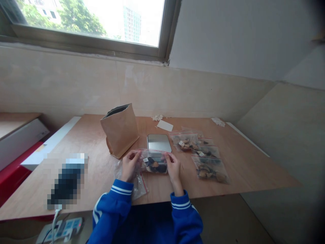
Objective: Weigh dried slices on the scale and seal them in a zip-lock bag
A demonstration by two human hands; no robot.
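Observation:
Both hands hold a small clear zip bag (pixel 154 163) with a red seal strip, filled with dark and tan pieces. My left hand (pixel 130 165) pinches its left top corner and my right hand (pixel 173 166) pinches its right top corner, just above the wooden table (pixel 248 162). Right behind the bag lies a small flat scale with a shiny steel top (pixel 159 142). A brown paper bag (pixel 120 129) stands open to the left of the scale. Empty clear bags (pixel 139 188) lie under my left wrist.
Several filled zip bags (pixel 203 156) lie in a row to the right of the scale. A white card (pixel 165 125) and white scraps (pixel 218 121) lie at the back edge. A blurred-out dark object (pixel 66 181) rests at the left. A power strip (pixel 63 228) sits below the table's front left.

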